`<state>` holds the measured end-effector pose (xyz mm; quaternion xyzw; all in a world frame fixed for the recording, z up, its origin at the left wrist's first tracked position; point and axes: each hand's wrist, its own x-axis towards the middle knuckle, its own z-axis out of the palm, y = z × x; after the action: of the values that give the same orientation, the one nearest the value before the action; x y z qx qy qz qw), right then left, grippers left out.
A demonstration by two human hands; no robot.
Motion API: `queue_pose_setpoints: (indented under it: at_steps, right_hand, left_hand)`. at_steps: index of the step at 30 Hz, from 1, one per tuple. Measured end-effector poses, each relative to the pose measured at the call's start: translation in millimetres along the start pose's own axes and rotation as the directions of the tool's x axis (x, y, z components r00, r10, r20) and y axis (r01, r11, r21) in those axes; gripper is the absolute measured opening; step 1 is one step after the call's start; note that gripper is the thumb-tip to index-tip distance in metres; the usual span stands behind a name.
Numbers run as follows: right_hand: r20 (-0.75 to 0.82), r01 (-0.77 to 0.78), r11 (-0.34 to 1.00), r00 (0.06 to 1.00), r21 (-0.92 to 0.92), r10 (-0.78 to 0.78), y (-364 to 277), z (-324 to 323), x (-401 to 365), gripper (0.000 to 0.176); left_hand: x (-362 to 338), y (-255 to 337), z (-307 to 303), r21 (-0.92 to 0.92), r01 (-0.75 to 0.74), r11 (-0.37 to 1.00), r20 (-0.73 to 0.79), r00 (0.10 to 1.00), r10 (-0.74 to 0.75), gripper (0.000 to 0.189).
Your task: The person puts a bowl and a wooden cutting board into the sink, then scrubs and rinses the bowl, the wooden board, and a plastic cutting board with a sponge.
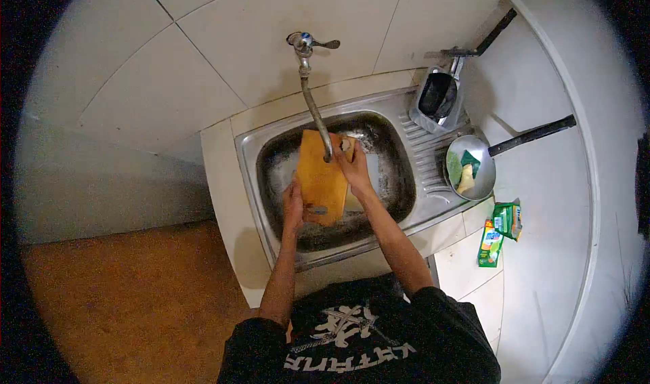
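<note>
An orange-brown wooden cutting board with a slot near its lower end is held over the sink basin, under the spout of the tap. My left hand is closed on its lower left edge. Higher up, on the right edge, my right hand grips the board close to the spout's mouth. Some of the fingers are hidden behind the wood. The stainless steel sink surrounds both hands, its inner walls darkly stained.
On the ribbed drainboard stands a clear plastic container with dark utensils. Beside it sits a pan holding green and yellowish pieces, its black handle pointing right. Green packets lie on the tiled counter. A tiled wall rises behind.
</note>
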<state>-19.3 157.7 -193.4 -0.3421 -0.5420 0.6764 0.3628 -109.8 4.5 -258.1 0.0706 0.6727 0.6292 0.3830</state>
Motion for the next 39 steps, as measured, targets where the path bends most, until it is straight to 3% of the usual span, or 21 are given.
queue_pose_setpoints:
  at_steps: [3, 5, 6, 8, 9, 10, 11, 12, 14, 15, 17, 21, 23, 24, 26, 30, 32, 33, 36, 38, 39]
  right_hand:
    - [-0.061, 0.071, 0.995, 0.995, -0.074, -0.076, 12.4, -27.5, 4.6, 0.023]
    - [-0.18, 0.169, 0.968, 0.963, -0.187, -0.203, 10.1, -40.0, 6.2, 0.023]
    - [-0.196, 0.117, 0.977, 0.969, -0.179, -0.152, -22.7, -38.6, -4.0, 0.023]
    - [-0.221, 0.135, 0.965, 0.958, -0.224, -0.185, -18.5, -50.8, -1.7, 0.024]
    - [-0.241, 0.148, 0.953, 0.946, -0.265, -0.214, -17.4, -56.6, -1.0, 0.024]
    - [-0.251, 0.153, 0.947, 0.941, -0.284, -0.227, -23.0, -60.8, -4.0, 0.025]
    - [-0.251, 0.156, 0.946, 0.94, -0.285, -0.231, -25.3, -63.7, -3.5, 0.025]
    - [-0.273, 0.19, 0.949, 0.927, -0.251, -0.257, -25.6, -66.7, -2.7, 0.025]
    - [-0.328, 0.158, 0.97, 0.921, -0.182, -0.212, -27.9, -71.6, -4.6, 0.027]
    - [-0.329, 0.159, 0.97, 0.92, -0.182, -0.212, -23.2, -76.1, -3.6, 0.027]
    - [-0.32, 0.173, 0.968, 0.921, -0.181, -0.224, -13.0, -82.6, -0.2, 0.026]
    - [-0.294, 0.095, 0.994, 0.95, -0.053, -0.107, -7.5, -79.5, -7.7, 0.026]
    - [-0.271, -0.036, 0.972, 0.957, 0.233, 0.1, -4.6, -72.9, -10.5, 0.028]
    - [-0.269, -0.035, 0.971, 0.958, 0.236, 0.1, -8.1, -69.7, -12.3, 0.028]
    - [-0.244, -0.181, 0.936, 0.934, 0.302, 0.259, -13.8, -63.2, -16.5, 0.028]
    - [-0.192, -0.177, 0.886, 0.941, 0.428, 0.28, -3.9, -50.8, -13.8, 0.027]
    - [-0.188, -0.218, 0.895, 0.932, 0.388, 0.309, 13.2, -45.9, -6.6, 0.027]
    - [-0.187, -0.218, 0.893, 0.932, 0.392, 0.31, 23.8, -43.3, -1.9, 0.027]
    - [-0.173, -0.154, 0.959, 0.965, 0.238, 0.198, 45.2, -28.4, 11.5, 0.028]
    - [-0.136, -0.079, 0.993, 0.988, -0.09, 0.066, 48.0, -14.9, 16.0, 0.029]
    - [-0.137, -0.079, 0.993, 0.988, -0.092, 0.066, 45.9, -5.9, 16.5, 0.029]
  left_hand:
    - [25.7, -21.4, 20.2, 0.001, -0.096, 0.995, 0.042, 0.995, 0.096, 0.049]
    - [41.3, -20.1, 29.7, 0.485, -0.077, 0.871, 0.142, 0.99, 0.009, 0.049]
    - [45.7, -20.0, 37.3, 0.483, -0.079, 0.872, 0.147, 0.989, 0.008, 0.049]
    - [51.4, -19.3, 61.4, 0.673, -0.367, 0.642, 0.129, 0.913, 0.386, 0.046]
    - [56.1, -15.2, 75.5, 0.67, -0.369, 0.644, 0.131, 0.913, 0.387, 0.046]
    - [61.4, -8.6, 90.5, 0.761, -0.412, 0.501, -0.037, 0.744, 0.668, 0.046]
    - [64.5, -2.3, 101.6, 0.852, -0.387, 0.354, -0.154, 0.461, 0.874, 0.047]
    - [54.8, 19.4, 108.0, 0.85, -0.39, 0.354, -0.154, 0.459, 0.875, 0.047]
    - [26.0, 77.9, 115.6, 0.736, -0.489, 0.468, -0.1, 0.605, 0.79, 0.04]
    - [30.8, 82.7, 117.1, 0.736, -0.49, 0.467, -0.098, 0.605, 0.79, 0.04]
    - [43.1, 94.4, 118.6, 0.722, -0.338, 0.604, 0.011, 0.878, 0.478, 0.032]
    - [49.7, 90.4, 111.5, 0.719, -0.423, 0.552, 0.131, 0.862, 0.49, 0.028]
    - [44.4, 80.0, 101.4, 0.574, -0.737, 0.357, 0.187, 0.542, 0.819, 0.028]
    - [41.2, 79.2, 97.0, 0.576, -0.737, 0.354, 0.188, 0.541, 0.82, 0.028]
    - [34.7, 76.4, 85.5, 0.601, -0.566, 0.564, 0.277, 0.81, 0.518, 0.025]
    - [23.4, 57.4, 53.7, 0.455, -0.656, 0.602, 0.275, 0.747, 0.605, 0.026]
    - [17.0, 60.0, 35.6, 0.677, -0.323, 0.661, 0.339, 0.935, 0.109, 0.03]
    - [14.9, 54.4, 30.3, 0.68, -0.323, 0.658, 0.338, 0.935, 0.109, 0.03]
    - [6.0, 39.8, 18.0, 0.422, -0.312, 0.851, 0.337, 0.926, 0.173, 0.036]
    - [-9.9, 48.3, 21.3, 0.251, -0.234, 0.939, 0.084, 0.972, 0.219, 0.039]
    - [-11.0, 47.9, 21.2, 0.249, -0.233, 0.94, 0.084, 0.972, 0.219, 0.039]
